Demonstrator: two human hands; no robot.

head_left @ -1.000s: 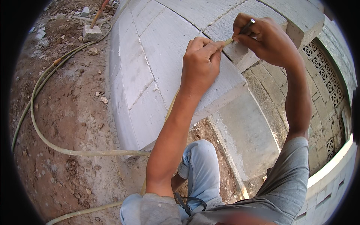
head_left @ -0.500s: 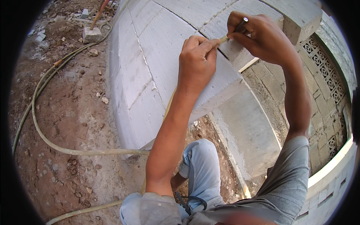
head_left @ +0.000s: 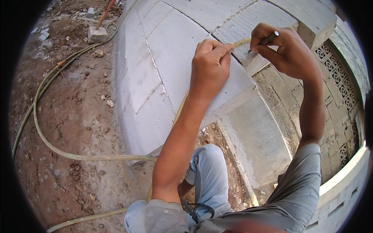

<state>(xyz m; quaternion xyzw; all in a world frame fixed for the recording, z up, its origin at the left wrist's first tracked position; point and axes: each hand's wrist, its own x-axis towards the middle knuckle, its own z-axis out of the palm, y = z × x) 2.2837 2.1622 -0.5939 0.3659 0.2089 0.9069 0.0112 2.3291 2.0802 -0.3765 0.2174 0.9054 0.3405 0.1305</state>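
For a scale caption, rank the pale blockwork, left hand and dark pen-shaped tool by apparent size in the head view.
1. Pale blockwork
2. Left hand
3. Dark pen-shaped tool, partly covered

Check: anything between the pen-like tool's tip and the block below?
Nothing visible: the pen-like tool in the right hand points down at the pale block; the yellowish hose passes beyond the tip.

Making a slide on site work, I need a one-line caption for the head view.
Over pale blocks, the left hand pinches a hose; the right hand holds a dark pen-like tool.
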